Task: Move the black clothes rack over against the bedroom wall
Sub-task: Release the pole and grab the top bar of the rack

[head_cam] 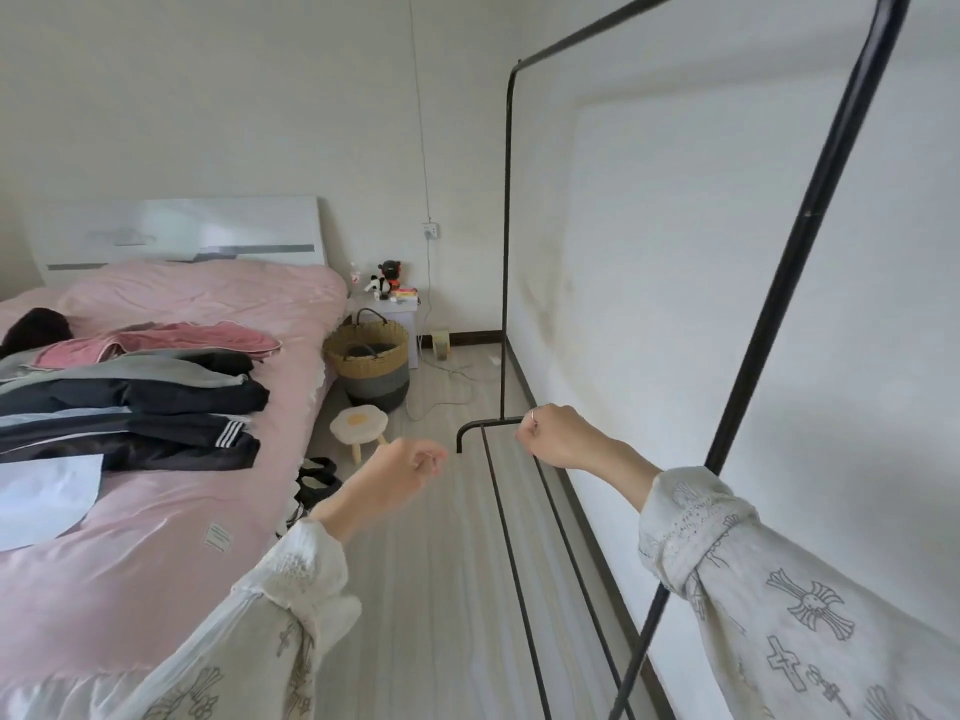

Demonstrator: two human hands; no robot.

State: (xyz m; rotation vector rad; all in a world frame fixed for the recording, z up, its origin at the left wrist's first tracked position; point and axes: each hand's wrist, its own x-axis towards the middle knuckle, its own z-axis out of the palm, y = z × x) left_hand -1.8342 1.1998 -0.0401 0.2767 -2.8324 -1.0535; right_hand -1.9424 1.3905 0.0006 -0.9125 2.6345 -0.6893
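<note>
The black clothes rack (505, 252) stands empty along the white wall (675, 262) on the right. Its thin base rails run on the floor close to the skirting. The near upright slants past my right sleeve. My right hand (558, 436), a ring on one finger, hangs in the air over the far end of the base with its fingers curled and nothing in them. My left hand (410, 470) is loosely closed too, left of the rack above the floor, apart from the frame.
A bed with a pink cover (156, 537) fills the left, with a pile of folded clothes (130, 402) on it. Beside it are a woven basket (371, 366), a small stool (358, 423), dark shoes (317, 478) and a white nightstand (397, 311). A cable trails over the floor.
</note>
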